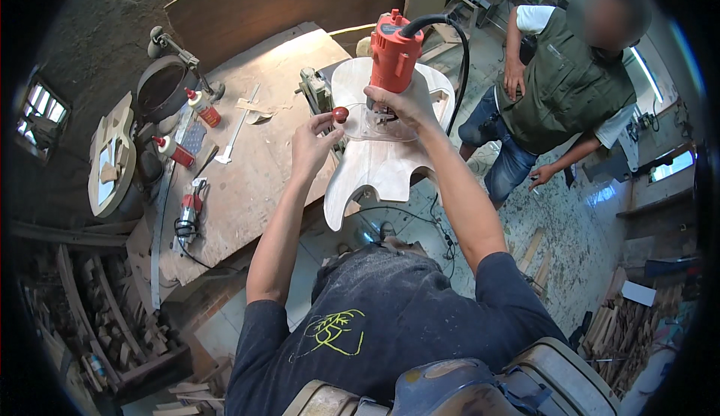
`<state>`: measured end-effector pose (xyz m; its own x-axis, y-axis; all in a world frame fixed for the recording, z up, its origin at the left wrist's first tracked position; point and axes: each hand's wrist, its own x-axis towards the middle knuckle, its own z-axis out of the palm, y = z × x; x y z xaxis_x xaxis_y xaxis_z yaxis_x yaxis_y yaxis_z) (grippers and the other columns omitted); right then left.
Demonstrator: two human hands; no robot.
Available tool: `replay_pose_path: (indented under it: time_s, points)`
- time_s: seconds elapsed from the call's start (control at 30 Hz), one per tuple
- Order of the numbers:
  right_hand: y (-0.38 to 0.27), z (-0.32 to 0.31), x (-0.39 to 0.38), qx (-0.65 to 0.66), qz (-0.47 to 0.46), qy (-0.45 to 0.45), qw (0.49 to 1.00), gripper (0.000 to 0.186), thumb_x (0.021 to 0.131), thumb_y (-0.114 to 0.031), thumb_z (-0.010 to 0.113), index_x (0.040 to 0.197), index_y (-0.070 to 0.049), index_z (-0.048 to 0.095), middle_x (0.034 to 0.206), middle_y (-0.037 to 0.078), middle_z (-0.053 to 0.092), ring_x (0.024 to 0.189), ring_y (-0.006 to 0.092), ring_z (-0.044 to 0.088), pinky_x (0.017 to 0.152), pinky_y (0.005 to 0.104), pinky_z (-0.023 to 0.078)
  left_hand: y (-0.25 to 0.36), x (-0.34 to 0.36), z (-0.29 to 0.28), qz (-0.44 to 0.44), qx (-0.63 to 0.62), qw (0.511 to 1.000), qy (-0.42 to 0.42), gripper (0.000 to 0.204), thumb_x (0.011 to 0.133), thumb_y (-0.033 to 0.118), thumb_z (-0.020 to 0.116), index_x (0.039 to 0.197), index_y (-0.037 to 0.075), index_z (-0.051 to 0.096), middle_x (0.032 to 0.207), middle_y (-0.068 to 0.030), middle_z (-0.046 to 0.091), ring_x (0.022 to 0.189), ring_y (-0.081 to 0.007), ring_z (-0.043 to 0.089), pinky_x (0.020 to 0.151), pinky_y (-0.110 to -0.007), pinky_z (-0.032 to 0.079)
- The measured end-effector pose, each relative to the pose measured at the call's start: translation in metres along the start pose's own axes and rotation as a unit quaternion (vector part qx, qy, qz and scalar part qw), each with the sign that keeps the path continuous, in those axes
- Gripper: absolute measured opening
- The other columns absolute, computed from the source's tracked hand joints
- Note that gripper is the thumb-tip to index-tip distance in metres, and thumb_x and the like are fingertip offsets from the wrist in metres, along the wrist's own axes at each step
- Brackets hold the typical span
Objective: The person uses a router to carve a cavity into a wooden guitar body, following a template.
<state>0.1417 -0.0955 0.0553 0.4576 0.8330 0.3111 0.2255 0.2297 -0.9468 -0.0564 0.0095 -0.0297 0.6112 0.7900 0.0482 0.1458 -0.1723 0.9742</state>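
A red trim router (395, 52) with a black cord stands upright on a pale wooden guitar body (367, 165). My right hand (409, 101) is wrapped round the lower part of its motor housing. At the left end of the router's clear base plate (356, 125) sits a round, dark red knob (340, 114). My left hand (310, 142) is closed on that knob with thumb and fingertips. The cutter under the base is mostly hidden. Beside the guitar body, at the bench edge, is a metal vise (315, 90).
The wooden workbench (262, 183) holds two red-and-white glue bottles (204, 108), calipers (238, 127), a small red power tool (190, 213) and a long metal ruler (158, 236). Another guitar body (112, 162) stands at left. A person (562, 86) stands at right. Cords (446, 228) trail across the floor.
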Motion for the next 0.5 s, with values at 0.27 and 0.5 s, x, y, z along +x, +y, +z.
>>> replay_pose_path:
  time_s: [0.27, 0.5]
  points:
    - [-0.0034, 0.0036, -0.0045, 0.028, 0.001, 0.002, 1.0, 0.047, 0.076, -0.02, 0.09, 0.11, 0.0, 0.064, 0.092, 0.005, 0.068, 0.071, 0.0124, 0.066, 0.062, 0.0277, 0.056, -0.0005, -0.0036, -0.0025, 0.001, -0.004, 1.0, -0.005, 0.047, 0.086, 0.004, 0.076, 0.131, -0.007, 0.064, 0.124, -0.0186, 0.073, 0.106, -0.0172, 0.071, 0.093, -0.03, 0.056]
    - [-0.002, 0.0043, -0.0083, 0.011, -0.003, 0.009, 1.0, 0.045, 0.076, -0.021, 0.089, 0.107, 0.0, 0.065, 0.09, 0.005, 0.068, 0.069, 0.0125, 0.066, 0.061, 0.0276, 0.055, 0.0023, -0.0083, -0.0043, 0.006, 0.007, 1.0, -0.008, 0.047, 0.085, 0.003, 0.077, 0.13, -0.006, 0.064, 0.124, -0.0185, 0.073, 0.108, -0.0175, 0.071, 0.095, -0.031, 0.056]
